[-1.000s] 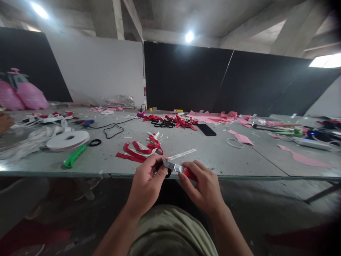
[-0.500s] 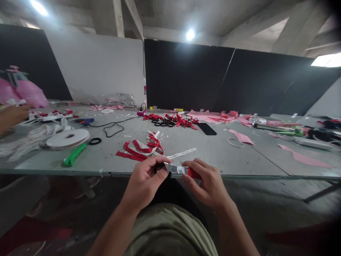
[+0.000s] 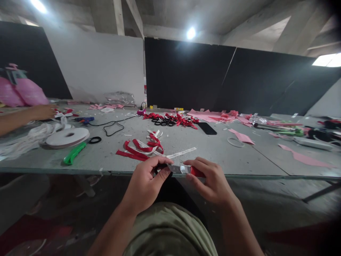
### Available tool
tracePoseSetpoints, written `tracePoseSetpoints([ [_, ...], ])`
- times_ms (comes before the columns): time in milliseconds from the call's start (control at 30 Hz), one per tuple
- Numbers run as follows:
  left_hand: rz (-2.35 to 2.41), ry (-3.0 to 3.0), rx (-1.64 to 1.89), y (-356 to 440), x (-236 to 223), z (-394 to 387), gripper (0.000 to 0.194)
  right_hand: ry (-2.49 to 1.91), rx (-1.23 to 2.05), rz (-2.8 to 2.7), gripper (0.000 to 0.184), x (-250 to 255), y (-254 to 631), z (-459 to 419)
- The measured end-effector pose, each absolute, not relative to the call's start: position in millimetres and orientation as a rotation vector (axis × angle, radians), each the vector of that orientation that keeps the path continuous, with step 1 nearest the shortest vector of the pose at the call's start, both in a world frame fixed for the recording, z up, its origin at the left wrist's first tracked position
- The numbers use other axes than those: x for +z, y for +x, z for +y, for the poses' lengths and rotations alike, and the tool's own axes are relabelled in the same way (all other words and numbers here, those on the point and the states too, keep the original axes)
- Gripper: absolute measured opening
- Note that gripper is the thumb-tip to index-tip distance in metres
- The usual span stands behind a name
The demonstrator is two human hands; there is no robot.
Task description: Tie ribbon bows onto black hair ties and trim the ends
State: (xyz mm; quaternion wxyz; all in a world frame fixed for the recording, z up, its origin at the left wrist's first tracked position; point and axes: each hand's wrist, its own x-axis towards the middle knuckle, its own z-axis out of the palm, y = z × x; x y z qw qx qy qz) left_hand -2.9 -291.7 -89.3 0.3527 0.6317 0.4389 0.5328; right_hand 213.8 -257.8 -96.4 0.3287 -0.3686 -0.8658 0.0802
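At the table's front edge, my left hand (image 3: 147, 181) pinches a black ring (image 3: 157, 168), which looks like a hair tie and is partly hidden by my fingers. My right hand (image 3: 211, 179) is closed on the red handle of a utility knife (image 3: 197, 172). Its metal blade points left and reaches my left thumb and forefinger; whether it touches the ring I cannot tell. Just beyond my hands lie cut red ribbons (image 3: 130, 154) and a printed white ribbon strip (image 3: 182, 153).
Left on the table are a white ribbon spool (image 3: 57, 138), a green cutter (image 3: 75, 153), another black ring (image 3: 95, 140) and a glue gun (image 3: 84, 120). Farther back lie red bows on black rings (image 3: 183, 121) and a phone (image 3: 207, 128). A co-worker's hand (image 3: 44, 112) reaches in from the left.
The utility knife and my right hand have shifted slightly right. The co-worker's hand has moved right, farther over the table. My left hand stays nearly in place, still pinching the black ring.
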Motion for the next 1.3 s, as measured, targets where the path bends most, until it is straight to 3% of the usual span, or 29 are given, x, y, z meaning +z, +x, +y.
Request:
tracePoseSetpoints([
  [433, 0.750, 1.419, 1.396, 2, -101, -289, 0.018, -1.028, 0.047, -2.183, 0.030, -100, 212, -261],
  [767, 1.037, 1.160, 1.725, 31, -109, -280, 0.022, -1.051, -0.185, -2.110, 0.037, -108, 201, -262],
  [1000, 1.120, 1.036, 1.995, 37, -111, -278, 0.012, -0.999, -0.439, -1.958, 0.040, -122, 186, -259],
  [1300, 1.093, 0.875, 2.031, 36, -128, -273, 0.006, -1.042, -0.477, -1.964, 0.040, -129, 180, -260],
])
